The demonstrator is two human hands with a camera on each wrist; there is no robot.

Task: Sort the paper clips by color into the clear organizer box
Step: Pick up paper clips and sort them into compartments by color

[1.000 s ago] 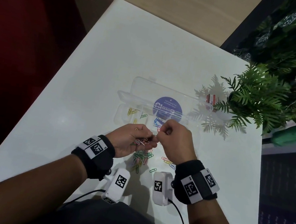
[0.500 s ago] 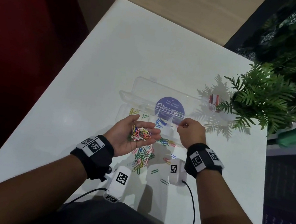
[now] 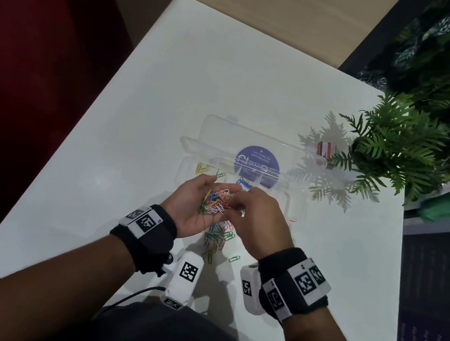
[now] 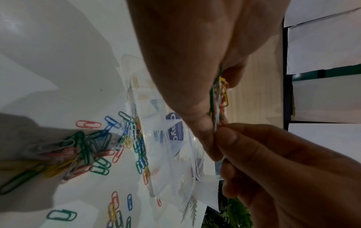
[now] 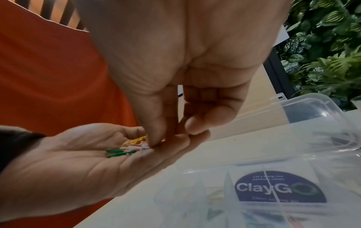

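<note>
My left hand (image 3: 201, 204) is palm up just in front of the clear organizer box (image 3: 290, 206), with a small heap of mixed-colour paper clips (image 3: 216, 202) lying in the flat palm (image 5: 78, 162). My right hand (image 3: 237, 205) reaches into that heap from the right, thumb and fingertips (image 4: 228, 137) pinching a clip there (image 5: 136, 147). The box's lid (image 3: 215, 128) lies open behind it. Yellow clips (image 3: 202, 168), a green clip (image 3: 220, 174) and blue clips (image 3: 243, 184) sit in separate compartments. More loose clips (image 3: 218, 235) lie on the table under my hands.
A fern (image 3: 390, 148) overhangs the white table's (image 3: 132, 156) right edge beside the box, with a small red and white item (image 3: 325, 148) under its fronds. A single green clip (image 3: 234, 258) and a red one (image 3: 292, 220) lie apart from the pile.
Half a second ago my right hand was over the box's compartments. It has come back left to the heap in my left palm and pinches into it. The left hand stayed put.
</note>
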